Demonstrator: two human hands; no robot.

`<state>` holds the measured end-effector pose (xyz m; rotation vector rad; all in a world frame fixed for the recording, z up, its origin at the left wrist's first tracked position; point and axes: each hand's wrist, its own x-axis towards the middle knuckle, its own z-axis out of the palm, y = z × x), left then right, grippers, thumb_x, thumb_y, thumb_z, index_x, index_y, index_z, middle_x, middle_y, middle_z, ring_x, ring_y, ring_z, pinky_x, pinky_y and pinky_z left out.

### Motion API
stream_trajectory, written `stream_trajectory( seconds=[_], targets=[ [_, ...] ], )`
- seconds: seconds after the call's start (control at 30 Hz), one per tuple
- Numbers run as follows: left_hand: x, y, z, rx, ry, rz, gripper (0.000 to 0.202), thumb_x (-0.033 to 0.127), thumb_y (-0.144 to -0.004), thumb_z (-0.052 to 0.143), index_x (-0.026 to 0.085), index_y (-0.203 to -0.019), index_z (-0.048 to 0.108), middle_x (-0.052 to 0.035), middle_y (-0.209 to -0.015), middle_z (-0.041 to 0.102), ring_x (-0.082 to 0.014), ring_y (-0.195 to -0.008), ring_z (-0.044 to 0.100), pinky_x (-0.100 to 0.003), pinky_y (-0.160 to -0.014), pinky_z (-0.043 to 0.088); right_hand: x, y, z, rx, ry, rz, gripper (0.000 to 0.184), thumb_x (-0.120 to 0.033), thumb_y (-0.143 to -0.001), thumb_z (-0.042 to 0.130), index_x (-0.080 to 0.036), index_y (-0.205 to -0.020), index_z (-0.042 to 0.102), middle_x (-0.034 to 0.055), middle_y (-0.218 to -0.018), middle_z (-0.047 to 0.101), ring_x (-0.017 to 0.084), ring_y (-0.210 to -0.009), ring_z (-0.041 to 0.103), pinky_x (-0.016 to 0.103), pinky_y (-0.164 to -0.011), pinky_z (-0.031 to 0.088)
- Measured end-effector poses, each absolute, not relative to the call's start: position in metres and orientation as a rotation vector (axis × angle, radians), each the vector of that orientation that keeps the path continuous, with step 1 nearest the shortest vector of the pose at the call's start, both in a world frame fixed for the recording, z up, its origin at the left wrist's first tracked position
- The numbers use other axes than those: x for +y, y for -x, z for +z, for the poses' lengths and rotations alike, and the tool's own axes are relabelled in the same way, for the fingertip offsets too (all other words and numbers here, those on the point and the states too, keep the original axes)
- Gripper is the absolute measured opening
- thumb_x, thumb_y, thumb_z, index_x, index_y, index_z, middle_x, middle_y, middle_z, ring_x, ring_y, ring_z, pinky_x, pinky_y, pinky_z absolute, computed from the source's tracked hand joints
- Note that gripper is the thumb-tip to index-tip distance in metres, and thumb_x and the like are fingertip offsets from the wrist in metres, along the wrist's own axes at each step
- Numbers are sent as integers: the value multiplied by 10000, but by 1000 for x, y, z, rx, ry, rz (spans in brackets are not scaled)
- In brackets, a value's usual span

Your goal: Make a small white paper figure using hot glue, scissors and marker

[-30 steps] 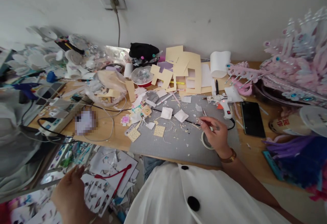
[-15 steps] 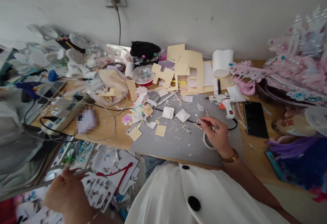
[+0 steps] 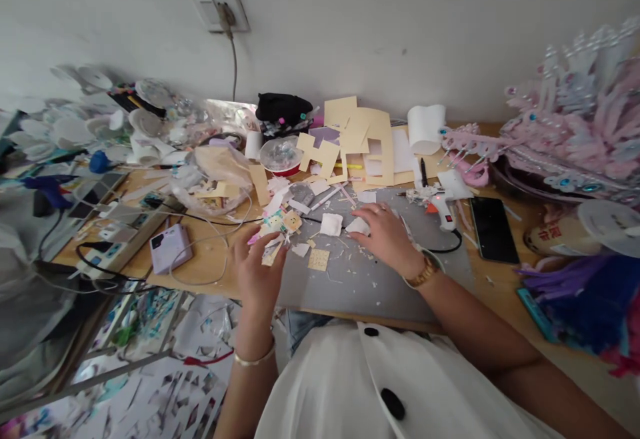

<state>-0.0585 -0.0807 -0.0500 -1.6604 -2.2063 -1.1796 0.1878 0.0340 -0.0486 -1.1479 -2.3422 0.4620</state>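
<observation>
My left hand (image 3: 257, 267) is over the front left of the grey mat with its fingers spread, holding nothing. Close to its fingertips lie small cut-out pieces with printed faces (image 3: 290, 221). My right hand (image 3: 387, 237) reaches in from the right, thumb and fingers apart around a small white padded square (image 3: 358, 227); whether they touch it I cannot tell. Left of that lies a second white padded square (image 3: 331, 224). A cream patterned square (image 3: 319, 259) rests flat between the hands. Behind my right wrist, a roll of tape is partly hidden.
A white glue gun (image 3: 442, 210) with a lit red light lies at the right, its cord on the grey mat (image 3: 350, 292). Beside it is a black phone (image 3: 494, 230). Cream card sheets (image 3: 377, 132) are piled behind. A lilac device (image 3: 171, 248) stands near the power strip (image 3: 117, 239).
My left hand has come up from beside the lower shelf to the mat. My right hand has moved left to the white padded square, and its fingers have spread.
</observation>
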Motion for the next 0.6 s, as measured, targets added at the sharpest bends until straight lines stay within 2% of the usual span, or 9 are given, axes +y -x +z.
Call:
stream_trajectory(
  seconds=[0.07, 0.17, 0.23, 0.4, 0.6],
  targets=[
    [-73, 48, -49, -2210, 1724, -1190, 181, 348, -825, 703, 249, -973, 738, -96, -1190, 634, -279, -1143, 562, -462, -1012, 418, 46, -169, -48, -2454, 1136, 415, 358, -305, -770, 818, -207, -1091, 695, 127, -1110, 675, 319, -1077, 591, 508, -980, 467],
    [-74, 40, -51, -2186, 1812, -1214, 183, 314, -827, 707, 248, -995, 732, -107, -1223, 614, -288, -1173, 550, -489, -1042, 392, 60, -147, -54, -2562, 1214, 405, 484, -394, -675, 886, -180, -1066, 698, 146, -1098, 666, 346, -1090, 573, 498, -944, 482],
    [-79, 38, -54, -2154, 1835, -1242, 180, 312, -826, 714, 243, -991, 728, -111, -1219, 610, -292, -1178, 553, -505, -1062, 374, 65, -138, -57, -2595, 1253, 452, 504, -406, -640, 905, -167, -1034, 700, 161, -1101, 661, 351, -1102, 567, 485, -926, 488],
    [-89, 37, -63, -2163, 1807, -1283, 174, 288, -832, 705, 237, -998, 720, -114, -1216, 610, -295, -1187, 543, -503, -1049, 393, 64, -132, -59, -2604, 1281, 497, 428, -315, -623, 919, -153, -934, 673, 159, -1074, 666, 337, -1096, 583, 454, -918, 479],
    [-83, 27, -69, -2189, 1873, -1222, 230, 280, -821, 713, 249, -1049, 695, -109, -1217, 624, -301, -1161, 553, -511, -1035, 392, 46, -140, -65, -2567, 1195, 573, 451, -187, -744, 825, -179, -1110, 563, 98, -1036, 711, 250, -956, 676, 364, -830, 493]
  ],
)
